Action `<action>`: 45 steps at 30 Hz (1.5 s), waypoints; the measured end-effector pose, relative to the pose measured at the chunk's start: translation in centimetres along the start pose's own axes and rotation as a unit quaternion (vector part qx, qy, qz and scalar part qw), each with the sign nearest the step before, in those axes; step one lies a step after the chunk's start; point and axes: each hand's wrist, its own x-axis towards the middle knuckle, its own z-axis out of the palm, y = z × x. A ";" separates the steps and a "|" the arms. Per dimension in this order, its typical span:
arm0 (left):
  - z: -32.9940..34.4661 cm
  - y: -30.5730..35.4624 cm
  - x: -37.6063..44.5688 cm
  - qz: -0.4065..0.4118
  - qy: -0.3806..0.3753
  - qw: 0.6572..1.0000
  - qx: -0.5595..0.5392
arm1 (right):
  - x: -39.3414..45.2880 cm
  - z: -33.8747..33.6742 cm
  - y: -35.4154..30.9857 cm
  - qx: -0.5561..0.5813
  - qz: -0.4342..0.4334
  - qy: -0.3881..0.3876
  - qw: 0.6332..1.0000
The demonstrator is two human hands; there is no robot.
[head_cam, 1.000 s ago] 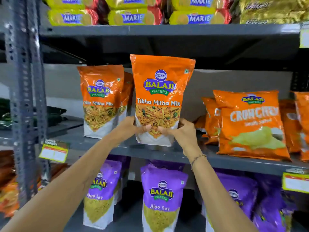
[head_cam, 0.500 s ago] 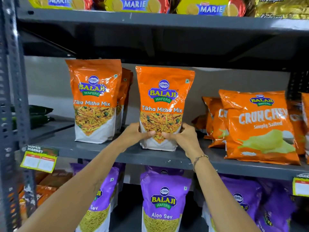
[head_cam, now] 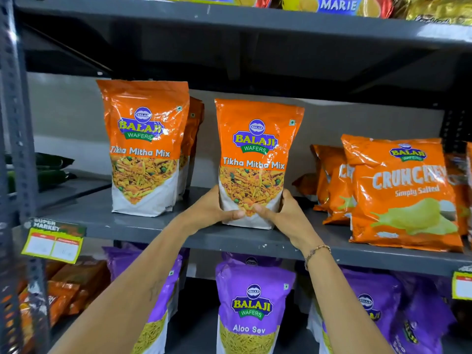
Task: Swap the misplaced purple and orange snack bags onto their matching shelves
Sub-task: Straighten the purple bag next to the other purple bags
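Observation:
An orange Tikha Mitha Mix bag [head_cam: 256, 149] stands upright on the grey middle shelf [head_cam: 143, 227]. My left hand [head_cam: 213, 209] grips its lower left corner and my right hand [head_cam: 286, 215] its lower right corner. A second orange Tikha Mitha Mix bag [head_cam: 144, 146] stands to the left, with more behind it. On the shelf below stand purple Aloo Sev bags: one in the centre [head_cam: 251, 310], one at the left [head_cam: 163, 284] behind my forearm, others at the right [head_cam: 378, 310].
Orange Crunchex crisp bags [head_cam: 401, 192] fill the right of the middle shelf. Yellow Marie packs [head_cam: 337, 5] sit on the top shelf. Price tags hang at the left [head_cam: 52, 242] and right [head_cam: 462, 286] shelf edges. A perforated steel upright [head_cam: 18, 123] stands at the left.
The orange bag in both hands has come down from raised in front of the shelf to standing on the middle shelf. The view has moved closer.

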 end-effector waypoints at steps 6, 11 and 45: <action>0.0 -0.9 0.4 -0.006 0.015 0.999 0.028 | 0.2 0.1 0.4 -0.003 -0.010 -0.004 1.000; 0.0 -1.1 0.5 -0.019 0.018 0.999 0.027 | 0.5 0.2 0.4 -0.008 0.003 -0.004 1.000; 29.0 0.6 -15.3 -0.099 -0.056 0.993 -0.044 | -31.1 -10.3 14.4 0.064 0.231 0.238 0.941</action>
